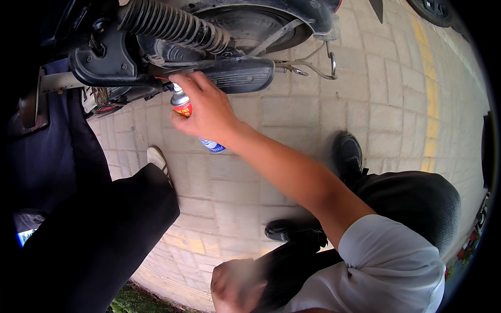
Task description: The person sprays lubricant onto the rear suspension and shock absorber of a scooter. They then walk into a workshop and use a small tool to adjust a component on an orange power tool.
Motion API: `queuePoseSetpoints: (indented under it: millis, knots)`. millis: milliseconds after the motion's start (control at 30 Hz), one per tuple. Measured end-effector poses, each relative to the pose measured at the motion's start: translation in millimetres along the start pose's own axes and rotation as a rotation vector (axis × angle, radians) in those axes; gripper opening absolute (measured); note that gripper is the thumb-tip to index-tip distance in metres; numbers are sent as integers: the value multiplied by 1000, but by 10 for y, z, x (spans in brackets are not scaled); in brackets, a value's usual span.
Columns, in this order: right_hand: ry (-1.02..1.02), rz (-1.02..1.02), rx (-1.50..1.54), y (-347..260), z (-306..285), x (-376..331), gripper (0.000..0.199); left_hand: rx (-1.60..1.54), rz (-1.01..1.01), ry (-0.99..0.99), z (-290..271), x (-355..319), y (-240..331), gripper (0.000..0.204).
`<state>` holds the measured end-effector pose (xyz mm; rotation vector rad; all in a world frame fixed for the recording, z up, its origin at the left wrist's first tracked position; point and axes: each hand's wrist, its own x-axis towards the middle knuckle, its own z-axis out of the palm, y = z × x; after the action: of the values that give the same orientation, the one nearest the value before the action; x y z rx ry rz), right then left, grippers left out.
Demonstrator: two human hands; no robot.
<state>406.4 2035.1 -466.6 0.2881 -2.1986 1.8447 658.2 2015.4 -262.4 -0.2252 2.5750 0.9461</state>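
My right hand [209, 104] is wrapped round a spray can [181, 104] with a silver top, a red and yellow band and a blue lower part. The index finger lies over the nozzle. From it a thin red straw [162, 78] points left, close to the underside of a dusty motorbike [229, 73]. Lower in the picture, my left hand [237, 287] hangs bent beside my dark trouser leg. It is blurred, its fingers are mostly hidden, and nothing shows in it.
A coiled shock absorber [172, 23], rear wheel [250, 26] and bent metal bar [313, 65] belong to the motorbike. Another person's dark trouser leg [120, 224] and pale shoe [156, 159] stand at left. My black shoes [347, 151] rest on paving [292, 120] with a yellow line.
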Motion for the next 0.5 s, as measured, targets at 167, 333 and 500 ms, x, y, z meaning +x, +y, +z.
queuePoseSetpoints:
  millis: [167, 333, 500]
  knots:
    - [48, 17, 70, -121, -476, -371, 61, 16, 80, -130, 69, 199, 140, 37]
    - [103, 36, 88, -151, -996, -597, 62, 40, 230, -305, 83, 538, 433, 40]
    - [175, 35, 128, -199, -1245, -600, 62, 117, 231, -538, 89, 681, 381, 40]
